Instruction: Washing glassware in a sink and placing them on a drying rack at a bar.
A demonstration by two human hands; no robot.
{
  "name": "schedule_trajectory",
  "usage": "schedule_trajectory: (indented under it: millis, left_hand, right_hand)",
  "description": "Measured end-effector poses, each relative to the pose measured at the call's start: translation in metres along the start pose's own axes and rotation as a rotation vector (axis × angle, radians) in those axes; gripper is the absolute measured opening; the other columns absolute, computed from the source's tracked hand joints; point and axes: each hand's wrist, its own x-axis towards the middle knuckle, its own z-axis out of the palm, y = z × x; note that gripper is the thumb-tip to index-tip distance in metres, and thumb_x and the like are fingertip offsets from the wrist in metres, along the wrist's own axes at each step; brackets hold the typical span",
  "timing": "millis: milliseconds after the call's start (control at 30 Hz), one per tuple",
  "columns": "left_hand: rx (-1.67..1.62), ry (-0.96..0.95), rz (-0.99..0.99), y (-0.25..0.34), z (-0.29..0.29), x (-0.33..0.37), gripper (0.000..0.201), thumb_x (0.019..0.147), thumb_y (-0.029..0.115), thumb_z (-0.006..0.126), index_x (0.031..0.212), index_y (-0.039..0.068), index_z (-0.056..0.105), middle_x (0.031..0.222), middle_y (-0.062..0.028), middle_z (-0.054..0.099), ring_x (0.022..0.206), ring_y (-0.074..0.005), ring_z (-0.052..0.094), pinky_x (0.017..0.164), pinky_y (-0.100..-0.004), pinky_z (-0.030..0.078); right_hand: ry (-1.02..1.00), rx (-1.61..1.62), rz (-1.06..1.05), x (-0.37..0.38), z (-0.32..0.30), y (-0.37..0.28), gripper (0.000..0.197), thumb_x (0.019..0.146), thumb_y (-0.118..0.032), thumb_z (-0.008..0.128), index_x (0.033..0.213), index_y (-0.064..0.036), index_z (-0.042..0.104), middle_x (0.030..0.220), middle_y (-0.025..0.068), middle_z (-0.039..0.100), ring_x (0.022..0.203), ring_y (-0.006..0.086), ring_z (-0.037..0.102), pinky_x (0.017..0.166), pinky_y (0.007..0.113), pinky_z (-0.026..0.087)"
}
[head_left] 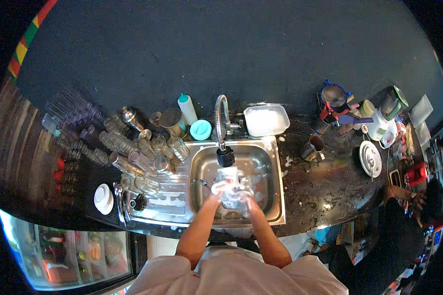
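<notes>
Over the steel sink (pixel 197 160), both my hands meet under the black spout of the flexible faucet (pixel 225 156). White running water and glare lie over my left hand (pixel 220 187) and my right hand (pixel 243 194). Their fingers are smeared, so I cannot make out whether they are closed. A pale, shiny patch shows between them; whether it is a held thing, foam or only water is unclear. Left of the basin, several wet clear glass jars (pixel 178 147) stand and lie on the ribbed drainboard (pixel 170 199).
A white plastic tub (pixel 267 120), a teal-lidded container (pixel 200 130) and a squeeze bottle (pixel 187 108) stand behind the sink. To the right are a metal jug (pixel 312 147), a plate (pixel 370 159) and a blender (pixel 381 125). Stacked white dishes (pixel 103 199) sit left. Another person's arm (pixel 396 192) shows far right.
</notes>
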Motion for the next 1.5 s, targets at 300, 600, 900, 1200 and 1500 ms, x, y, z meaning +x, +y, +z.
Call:
schedule_trajectory:
  millis: [300, 600, 900, 1200, 1500]
  left_hand:
    - [0.37, 0.432, -0.348, -0.018, 0.006, 0.015, 0.021, 0.074, 0.0, 0.05, 0.092, -0.001, 0.058, 0.091, -0.0085, 0.06, 0.084, -0.0172, 0.058, 0.072, -0.0275, 0.047]
    - [-0.207, 0.507, -0.369, -0.029, 0.029, 0.012, 0.045, 0.081, 0.027, 0.05, 0.119, 0.005, 0.042, 0.11, -0.0098, 0.052, 0.102, -0.022, 0.05, 0.087, -0.0361, 0.042]
    - [-0.204, 0.632, -0.507, -0.058, -0.017, -0.025, 0.026, 0.08, 0.021, 0.053, 0.104, 0.013, 0.052, 0.094, -0.0041, 0.058, 0.079, -0.0206, 0.058, 0.068, -0.037, 0.05]
    - [0.003, 0.614, -0.438, -0.052, -0.05, -0.04, 0.022, 0.075, 0.025, 0.056, 0.093, 0.011, 0.058, 0.09, -0.0019, 0.06, 0.079, -0.0143, 0.057, 0.067, -0.0376, 0.047]
    - [-0.291, 0.28, -0.374, -0.069, -0.04, -0.053, 0.052, 0.067, 0.023, 0.068, 0.11, 0.002, 0.048, 0.108, -0.0111, 0.053, 0.102, -0.0217, 0.051, 0.085, -0.041, 0.044]
  right_hand:
    - [-0.073, -0.3, -0.27, -0.024, 0.059, -0.051, 0.045, 0.068, -0.011, 0.058, 0.11, -0.0026, 0.045, 0.09, 0.0089, 0.055, 0.085, 0.0178, 0.054, 0.078, 0.03, 0.045]
    - [0.254, -0.589, -0.018, 0.03, 0.028, -0.06, 0.027, 0.077, -0.022, 0.055, 0.096, -0.0028, 0.059, 0.088, 0.0075, 0.062, 0.082, 0.018, 0.057, 0.076, 0.025, 0.044]
    - [-0.111, -0.627, -0.019, 0.03, 0.04, -0.073, 0.03, 0.083, -0.003, 0.041, 0.111, -0.0038, 0.049, 0.109, 0.011, 0.052, 0.099, 0.0192, 0.049, 0.081, 0.031, 0.043]
    - [-0.13, -0.719, -0.369, 0.032, 0.005, -0.011, 0.025, 0.086, -0.014, 0.042, 0.106, -0.0013, 0.05, 0.093, 0.0097, 0.058, 0.085, 0.0211, 0.055, 0.073, 0.031, 0.046]
    - [0.294, -1.588, -0.918, 0.133, 0.047, -0.198, 0.051, 0.075, -0.028, 0.051, 0.121, -0.0139, 0.038, 0.1, 0.0197, 0.054, 0.093, 0.0371, 0.052, 0.077, 0.045, 0.043]
